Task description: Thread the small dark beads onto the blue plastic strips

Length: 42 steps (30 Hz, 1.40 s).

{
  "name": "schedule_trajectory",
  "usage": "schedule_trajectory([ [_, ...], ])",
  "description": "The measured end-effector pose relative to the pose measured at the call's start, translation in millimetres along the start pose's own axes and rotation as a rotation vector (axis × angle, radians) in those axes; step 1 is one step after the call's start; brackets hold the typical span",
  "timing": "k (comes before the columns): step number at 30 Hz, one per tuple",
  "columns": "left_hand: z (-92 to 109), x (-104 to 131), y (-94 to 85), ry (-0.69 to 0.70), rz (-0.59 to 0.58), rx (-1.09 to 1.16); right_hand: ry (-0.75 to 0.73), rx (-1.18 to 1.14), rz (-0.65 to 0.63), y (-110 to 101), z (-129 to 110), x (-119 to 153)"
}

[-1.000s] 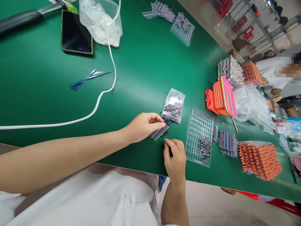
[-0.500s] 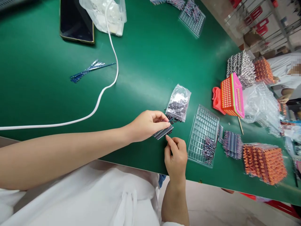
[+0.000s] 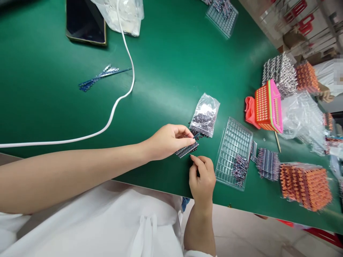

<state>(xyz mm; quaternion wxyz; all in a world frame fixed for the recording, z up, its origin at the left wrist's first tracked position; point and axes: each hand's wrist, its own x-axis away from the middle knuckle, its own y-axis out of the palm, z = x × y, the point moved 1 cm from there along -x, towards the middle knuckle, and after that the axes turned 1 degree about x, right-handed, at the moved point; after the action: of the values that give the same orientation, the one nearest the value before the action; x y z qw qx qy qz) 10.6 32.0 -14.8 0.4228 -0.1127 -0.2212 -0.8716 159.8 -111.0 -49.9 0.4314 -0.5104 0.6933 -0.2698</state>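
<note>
My left hand [image 3: 174, 141] is closed in a pinch above a small dark gridded strip [image 3: 184, 150]. A thin dark blue piece [image 3: 197, 136] pokes out past its fingertips. Whether the gridded strip is in the grip or lies under the fingers, I cannot tell. Just below it, my right hand [image 3: 202, 176] is closed, thumb and index finger together at a tiny dark bead-like part. Small dark parts [image 3: 203, 135] are scattered beyond the fingertips, at the mouth of a clear plastic bag [image 3: 205, 116] holding more of them.
To the right lie a clear compartment tray [image 3: 233, 153] with small wired parts, bundled strips [image 3: 268, 164] and an orange stack [image 3: 305, 185]. Behind them stands an orange-pink basket [image 3: 268, 105]. A white cable [image 3: 115, 107], blue strips [image 3: 104, 76] and a phone [image 3: 85, 21] are at left.
My right fingertips have drawn slightly away from the gridded strip, with a tiny dark part now showing at them. My left hand stays nearly still; the view has shifted a little.
</note>
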Motion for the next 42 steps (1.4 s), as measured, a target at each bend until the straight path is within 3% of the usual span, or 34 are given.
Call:
schedule_trajectory([
  [7, -3.4, -0.8, -1.1, 0.004, 0.004, -0.01, 0.095, -0.047, 0.048, -1.8, 0.2, 0.2],
  [42, -2.9, -0.9, -0.4, -0.011, -0.009, 0.01, 0.029, 0.008, -0.004, -3.8, 0.4, 1.2],
])
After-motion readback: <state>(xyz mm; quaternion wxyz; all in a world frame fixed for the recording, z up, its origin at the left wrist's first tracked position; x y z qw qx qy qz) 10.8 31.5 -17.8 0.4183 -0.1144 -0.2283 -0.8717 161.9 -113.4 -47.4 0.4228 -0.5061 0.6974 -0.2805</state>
